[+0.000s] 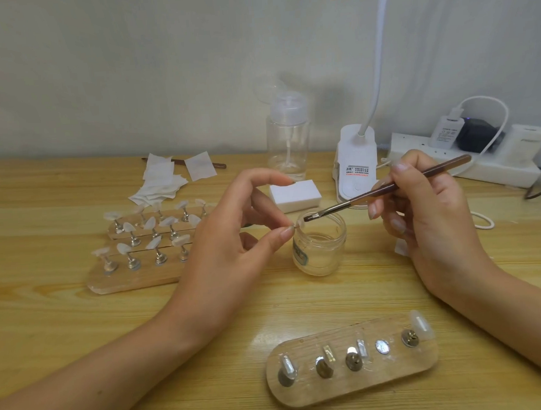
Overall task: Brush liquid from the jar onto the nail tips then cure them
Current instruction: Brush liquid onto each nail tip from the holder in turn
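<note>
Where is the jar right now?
In the head view, the jar stands centre, between the left hand and right hand, in front of the white block.

Head-worn view, facing forward and down, close above table (40,193)

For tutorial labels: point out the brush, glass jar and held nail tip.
brush (435,171), head view, on its brown handle.
glass jar (321,252), head view, on its front wall.
nail tip (299,225), head view, on its pale face.

From the jar (319,249), bare table (316,300) lies open toward 6 o'clock until the near stand (369,385); nail stands (134,279) crowd 9, white block (295,195) and lamp base (355,164) 12.
</note>
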Tool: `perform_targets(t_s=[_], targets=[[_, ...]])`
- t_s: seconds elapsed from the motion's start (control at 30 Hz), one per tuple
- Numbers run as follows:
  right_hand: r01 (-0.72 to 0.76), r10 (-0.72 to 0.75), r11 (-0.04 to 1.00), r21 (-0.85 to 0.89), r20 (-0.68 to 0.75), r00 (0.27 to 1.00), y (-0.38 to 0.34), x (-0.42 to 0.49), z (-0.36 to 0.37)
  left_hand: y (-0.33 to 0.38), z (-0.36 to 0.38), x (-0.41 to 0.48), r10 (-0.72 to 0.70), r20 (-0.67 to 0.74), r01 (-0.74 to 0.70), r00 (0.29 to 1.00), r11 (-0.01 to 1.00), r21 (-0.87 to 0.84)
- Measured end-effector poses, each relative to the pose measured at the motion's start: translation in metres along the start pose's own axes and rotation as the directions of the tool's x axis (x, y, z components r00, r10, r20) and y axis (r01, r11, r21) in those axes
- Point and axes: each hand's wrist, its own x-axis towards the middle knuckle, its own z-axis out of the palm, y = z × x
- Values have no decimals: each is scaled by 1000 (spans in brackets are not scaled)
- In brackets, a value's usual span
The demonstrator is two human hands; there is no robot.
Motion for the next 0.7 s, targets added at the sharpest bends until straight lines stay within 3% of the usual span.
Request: perform_targets(t_s=[0.2, 0.4, 0.53, 0.7], targets=[[42, -49, 996, 73, 90, 995, -1, -1, 2, -1, 0, 0, -4, -4, 4, 1000, 1000, 5], [-48, 48, 999, -8, 0, 999, 0, 0, 1, -2, 0, 0, 1, 0, -1, 1000, 1000, 12], [-17, 10, 995, 96, 75, 997, -1, 0, 1, -3, 0, 0, 7, 3, -7, 1000, 1000, 19], [-76, 75, 997, 15, 30, 997, 1, 1, 0, -3, 0, 0, 10, 3, -10, 1000, 1000, 14]])
